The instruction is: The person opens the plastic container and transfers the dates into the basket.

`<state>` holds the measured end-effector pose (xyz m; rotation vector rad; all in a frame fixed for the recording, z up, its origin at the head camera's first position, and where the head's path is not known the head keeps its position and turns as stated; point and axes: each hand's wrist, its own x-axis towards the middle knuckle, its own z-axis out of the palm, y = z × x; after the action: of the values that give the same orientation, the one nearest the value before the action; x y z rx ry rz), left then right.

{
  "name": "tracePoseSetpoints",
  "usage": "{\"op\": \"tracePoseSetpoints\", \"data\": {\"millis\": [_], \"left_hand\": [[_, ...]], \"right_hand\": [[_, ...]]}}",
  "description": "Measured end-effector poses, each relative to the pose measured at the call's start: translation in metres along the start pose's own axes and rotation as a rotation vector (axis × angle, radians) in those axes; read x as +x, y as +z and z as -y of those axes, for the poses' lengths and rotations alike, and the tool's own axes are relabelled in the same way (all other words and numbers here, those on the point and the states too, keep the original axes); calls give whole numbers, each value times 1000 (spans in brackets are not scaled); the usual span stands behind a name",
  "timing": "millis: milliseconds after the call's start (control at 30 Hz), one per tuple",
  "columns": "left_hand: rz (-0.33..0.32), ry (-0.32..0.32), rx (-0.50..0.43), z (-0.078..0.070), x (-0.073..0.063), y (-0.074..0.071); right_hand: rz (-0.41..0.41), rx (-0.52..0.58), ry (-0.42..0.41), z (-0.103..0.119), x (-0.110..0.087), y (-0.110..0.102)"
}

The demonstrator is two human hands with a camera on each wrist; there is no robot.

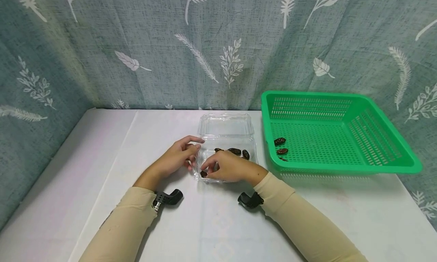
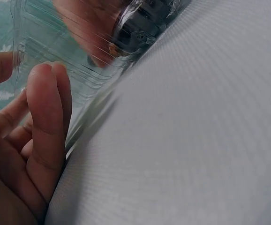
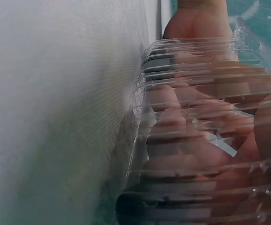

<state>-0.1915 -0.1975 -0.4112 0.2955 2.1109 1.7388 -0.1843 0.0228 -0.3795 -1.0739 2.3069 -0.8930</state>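
A clear plastic clamshell container [image 1: 252, 167] stands on the table with its lid [image 1: 225, 125] folded back. Dark brown, wrinkled dates [image 1: 234, 151] lie inside it. With thumb and fingers at the rim, my left hand [image 1: 175, 157] holds the container's left side. My right hand [image 1: 230, 166] reaches in and pinches a date [image 1: 203, 174] at the near left corner. Seen through the ribbed wall in the left wrist view, that date [image 2: 142, 28] lies against the right fingers [image 2: 98, 56]. The right hand hides part of the container's floor.
To the right of the container is a green plastic basket [image 1: 341, 166] with perforated sides. A few dates [image 1: 280, 141] lie at its left end. A patterned curtain [image 1: 218, 46] hangs behind the white-covered table [image 1: 211, 231].
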Motion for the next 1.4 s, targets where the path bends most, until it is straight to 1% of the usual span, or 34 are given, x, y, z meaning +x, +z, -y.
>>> {"op": "tracePoseSetpoints", "data": {"millis": [167, 400, 633, 833, 967, 1033, 1167, 1300, 1400], "left_hand": [[-7, 2, -4, 0, -1, -1], [-4, 2, -6, -4, -4, -2], [0, 7, -5, -8, -4, -2], [-1, 9, -1, -9, -5, -2], [0, 8, 3, -9, -5, -3], [-1, 7, 3, -8, -5, -3], [-1, 6, -4, -6, -4, -4], [4, 0, -12, -3, -2, -3], [12, -5, -10, -1, -1, -2]], "right_hand": [[10, -11, 0, 2, 1, 0], [-8, 7, 20, 4, 2, -1], [-49, 11, 57, 5, 2, -1], [-76, 5, 71, 8, 1, -3], [-100, -18, 39, 10, -2, -8], [-123, -13, 8, 12, -4, -11], [-183, 31, -51, 15, -9, -18], [-266, 59, -76, 21, -19, -26], [-351, 83, -77, 26, -30, -32]]}}
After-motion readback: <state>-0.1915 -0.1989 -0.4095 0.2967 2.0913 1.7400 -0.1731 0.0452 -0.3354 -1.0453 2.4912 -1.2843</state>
